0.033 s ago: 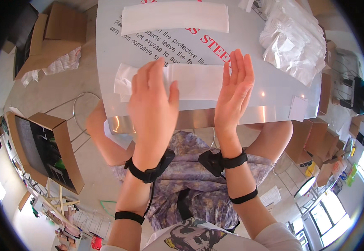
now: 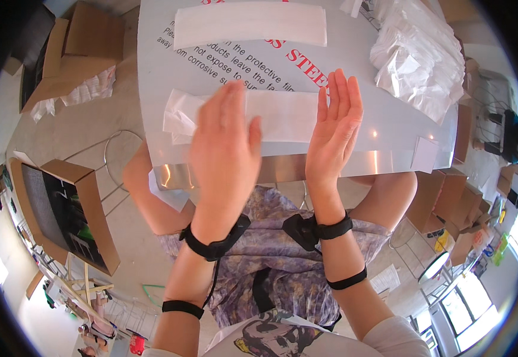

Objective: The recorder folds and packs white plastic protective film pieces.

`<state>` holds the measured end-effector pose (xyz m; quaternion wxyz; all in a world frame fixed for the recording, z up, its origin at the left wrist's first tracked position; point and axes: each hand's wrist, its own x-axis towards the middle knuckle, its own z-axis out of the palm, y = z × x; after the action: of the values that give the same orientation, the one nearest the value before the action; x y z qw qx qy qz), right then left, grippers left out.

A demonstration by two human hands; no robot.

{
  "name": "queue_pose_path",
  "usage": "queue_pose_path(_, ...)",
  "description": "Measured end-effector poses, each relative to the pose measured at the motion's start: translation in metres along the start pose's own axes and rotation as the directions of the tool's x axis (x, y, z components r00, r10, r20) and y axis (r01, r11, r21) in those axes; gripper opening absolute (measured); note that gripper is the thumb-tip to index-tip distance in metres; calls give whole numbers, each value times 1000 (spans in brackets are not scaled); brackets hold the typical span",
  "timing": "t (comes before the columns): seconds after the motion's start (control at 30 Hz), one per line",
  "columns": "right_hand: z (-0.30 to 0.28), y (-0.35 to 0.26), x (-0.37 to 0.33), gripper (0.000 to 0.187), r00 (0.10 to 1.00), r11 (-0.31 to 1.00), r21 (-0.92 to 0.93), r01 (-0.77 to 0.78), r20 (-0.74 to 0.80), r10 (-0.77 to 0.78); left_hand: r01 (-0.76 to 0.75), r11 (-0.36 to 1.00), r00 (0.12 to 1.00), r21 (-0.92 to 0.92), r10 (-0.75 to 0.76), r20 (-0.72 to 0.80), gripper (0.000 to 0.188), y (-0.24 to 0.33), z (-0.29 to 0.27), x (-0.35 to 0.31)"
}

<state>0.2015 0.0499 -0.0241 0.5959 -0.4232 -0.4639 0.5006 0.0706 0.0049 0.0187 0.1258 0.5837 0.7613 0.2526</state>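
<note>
A flat white strip of thin, film-like material [image 2: 283, 116] lies across the near part of the metal-topped table [image 2: 366, 71], its left end crinkled. My left hand [image 2: 226, 140] is stretched out over the strip, fingers extended, thumb apart, slightly blurred; whether it presses on the strip I cannot tell. At the strip's right end stands my right hand [image 2: 334, 128], open and on edge, palm turned left, fingers straight. Neither hand grips anything. Farther back lies a second folded white strip [image 2: 250, 25], smooth and long.
A heap of crumpled white film pieces [image 2: 416, 59] covers the table's back right. A small pale card [image 2: 425, 154] lies at its front right corner. Cardboard boxes stand on the floor left [image 2: 68, 208] and right [image 2: 443, 199]. A wire-framed stool [image 2: 113, 152] stands left.
My left hand has shifted slightly to the right along the near strip. My right hand and both white strips look unmoved.
</note>
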Motion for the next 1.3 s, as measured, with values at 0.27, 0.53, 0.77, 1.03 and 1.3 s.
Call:
queue_pose_path(0.27,4,14,0,74,985,969,187,-163,-17,169,-247,969,948,26,236,215,73,1,59,-21)
queue_pose_path(0.53,4,16,0,70,972,946,248,-210,-53,230,-203,963,968,-175,224,112,59,-5,50,-22)
queue_pose_path(0.77,-8,-21,-2,67,999,999,13,32,40,-32,328,939,890,-108,-345,-298,24,-83,-28,-3)
queue_pose_path(1.03,1,-48,-45,60,982,991,-137,1,186,25,540,819,829,-193,-557,-46,22,-123,-26,1)
queue_pose_path(1.3,73,-48,-69,63,891,726,-566,390,431,-142,299,784,926,-544,-376,-33,13,-14,-86,-19)
